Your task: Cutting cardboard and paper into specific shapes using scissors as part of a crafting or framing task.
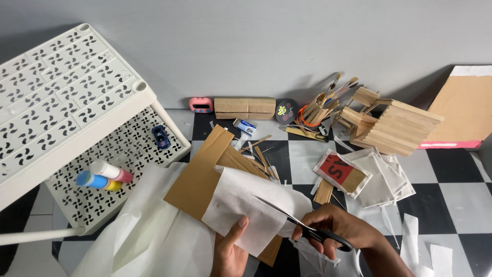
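My left hand pinches the near edge of a white sheet of thin paper, thumb on top, holding it over a brown cardboard piece. My right hand grips black-handled scissors. Their blades point up and left, closed into the right side of the white sheet partway along a cut. The cardboard lies tilted on the checkered floor under the sheet.
A white perforated plastic shelf stands at left, with glue tubes and a small blue toy car. A wooden stick model, a brush holder, paper packets and loose sticks lie beyond. White paper scraps litter the floor.
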